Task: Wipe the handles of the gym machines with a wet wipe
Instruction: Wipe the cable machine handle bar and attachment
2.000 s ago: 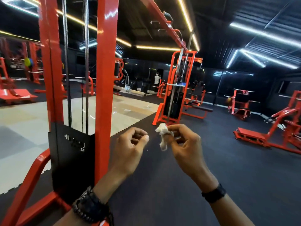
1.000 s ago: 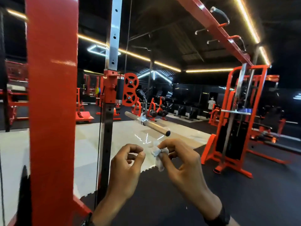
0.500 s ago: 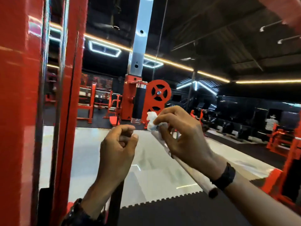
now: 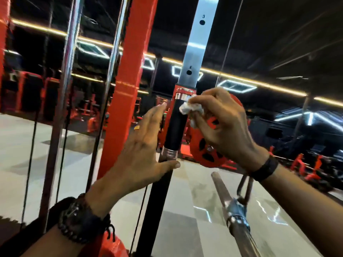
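A black upright handle with chrome collars sits on the cable machine's adjustment column, in the middle of the view. My right hand pinches a crumpled white wet wipe and holds it against the top of that handle. My left hand is spread, fingers straight, just left of the handle; its thumb reaches the column under the lower chrome collar. A steel cable bar hangs from a carabiner below my right wrist.
A red frame post and chrome guide rods stand close on the left. A perforated silver column rises above the handle. A red pulley wheel sits behind my right hand. Other red machines stand farther off on the light and dark floor.
The view has closed in on the cable column. My right hand brought the wipe up onto the black handle. My left hand uncurled and spread flat beside it.
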